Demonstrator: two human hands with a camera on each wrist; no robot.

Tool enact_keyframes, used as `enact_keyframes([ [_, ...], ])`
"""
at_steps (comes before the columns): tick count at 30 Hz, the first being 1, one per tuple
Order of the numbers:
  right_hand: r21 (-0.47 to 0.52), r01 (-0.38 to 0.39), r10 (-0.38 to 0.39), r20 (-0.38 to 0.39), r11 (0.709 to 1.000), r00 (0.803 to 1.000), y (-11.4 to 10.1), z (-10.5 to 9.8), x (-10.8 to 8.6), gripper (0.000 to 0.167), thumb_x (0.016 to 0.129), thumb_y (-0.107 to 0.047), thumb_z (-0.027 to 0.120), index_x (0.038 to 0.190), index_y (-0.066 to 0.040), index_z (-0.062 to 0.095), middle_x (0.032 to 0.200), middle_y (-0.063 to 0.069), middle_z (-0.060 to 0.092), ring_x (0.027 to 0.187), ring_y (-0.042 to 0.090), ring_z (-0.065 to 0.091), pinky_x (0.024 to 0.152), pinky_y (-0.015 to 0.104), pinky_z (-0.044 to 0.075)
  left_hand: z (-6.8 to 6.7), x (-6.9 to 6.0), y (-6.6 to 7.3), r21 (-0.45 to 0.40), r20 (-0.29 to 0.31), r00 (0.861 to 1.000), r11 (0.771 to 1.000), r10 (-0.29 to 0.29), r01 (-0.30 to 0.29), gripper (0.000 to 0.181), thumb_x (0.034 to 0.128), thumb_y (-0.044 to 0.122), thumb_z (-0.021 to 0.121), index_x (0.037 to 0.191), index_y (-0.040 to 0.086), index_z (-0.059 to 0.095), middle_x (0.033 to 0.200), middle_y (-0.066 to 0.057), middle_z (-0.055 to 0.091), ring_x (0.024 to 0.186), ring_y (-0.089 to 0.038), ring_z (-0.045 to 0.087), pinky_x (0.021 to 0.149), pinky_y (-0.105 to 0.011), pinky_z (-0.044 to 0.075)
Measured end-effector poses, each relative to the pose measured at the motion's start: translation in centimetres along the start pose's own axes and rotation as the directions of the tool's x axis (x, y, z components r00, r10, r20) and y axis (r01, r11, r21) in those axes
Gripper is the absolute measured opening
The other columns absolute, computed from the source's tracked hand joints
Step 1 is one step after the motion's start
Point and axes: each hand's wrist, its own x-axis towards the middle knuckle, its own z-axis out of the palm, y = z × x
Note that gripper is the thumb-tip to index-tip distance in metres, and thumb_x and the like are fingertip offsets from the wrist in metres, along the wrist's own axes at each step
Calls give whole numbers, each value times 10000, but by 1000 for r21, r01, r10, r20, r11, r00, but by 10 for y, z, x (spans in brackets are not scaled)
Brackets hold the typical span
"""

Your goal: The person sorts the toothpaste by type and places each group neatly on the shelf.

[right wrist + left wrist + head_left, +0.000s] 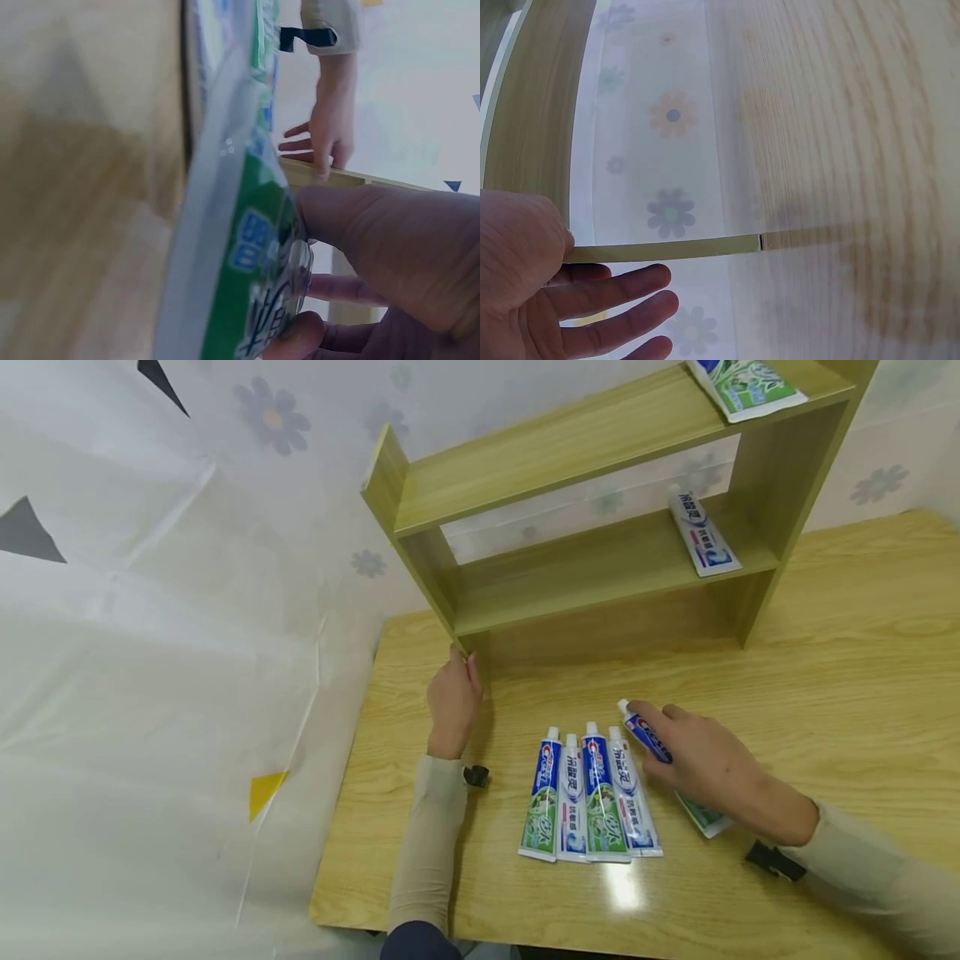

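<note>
1. We list the surface [862, 693] first, as the largest item: a wood-grained top carrying a shelf unit [783, 485] and loose tubes.
2. The shelf unit stands along the far side and holds two tubes. A blue-and-green tube [753, 389] occupies the upper shelf [555, 452], its flat end at the front edge and its cap out of frame. A white tube [705, 531] occupies the lower shelf [570, 577], toward the right.
3. We find a row of four toothpaste tubes on the surface, caps toward the shelf unit: from the left, a first Crest tube [540, 802], a first white-and-blue tube [572, 810], a second Crest tube [602, 810] and a second white-and-blue tube [633, 802]. They lie close together; we cannot tell whether each touches its neighbour.
4. The left grip [455, 697] pinches the shelf unit's side panel [435, 560] near its foot, between thumb and forefinger; the other fingers extend loosely.
5. The right grip [708, 768] is closed round the middle of the held tube [648, 739], to the right of the row.
6. We judge the held tube light, soft-walled and somewhat slippery, unlikely to break but easily dented. The mid-body, taken lightly, or the firmer shoulder below the cap suits holding. Its cap [622, 704] appears on; its contents are hidden.
</note>
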Motion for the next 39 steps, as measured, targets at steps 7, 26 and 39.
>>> enact_keyframes([
  [7,4,-28,28,-12,1000,1000,-3,-16,8,773,933,-197,852,1595,-54,479,1119,280,724,760,226,679,578,333,565,-1,0,2,9,13,1000,1000,-9,9,417,1205,285,420,1270,-65,635,720,-168,704,554,-317,682,497,-464,550],
  [26,21,150,-133,-359,988,924,-39,-75,48,719,919,-75,811,1572,-80,509,1144,265,705,805,337,733,612,482,646,-6,4,0,-6,-8,1000,1000,-8,8,394,1198,270,445,1251,-73,631,734,-190,713,576,-343,699,510,-489,563],
  [39,-97,256,-267,-539,962,799,-69,-141,84,694,943,-32,742,1590,-79,497,1197,282,698,905,443,738,701,590,649,-4,1,3,-25,8,1000,1000,0,0,403,1201,266,434,1235,-83,632,707,-192,695,561,-340,684,500,-480,551],
])
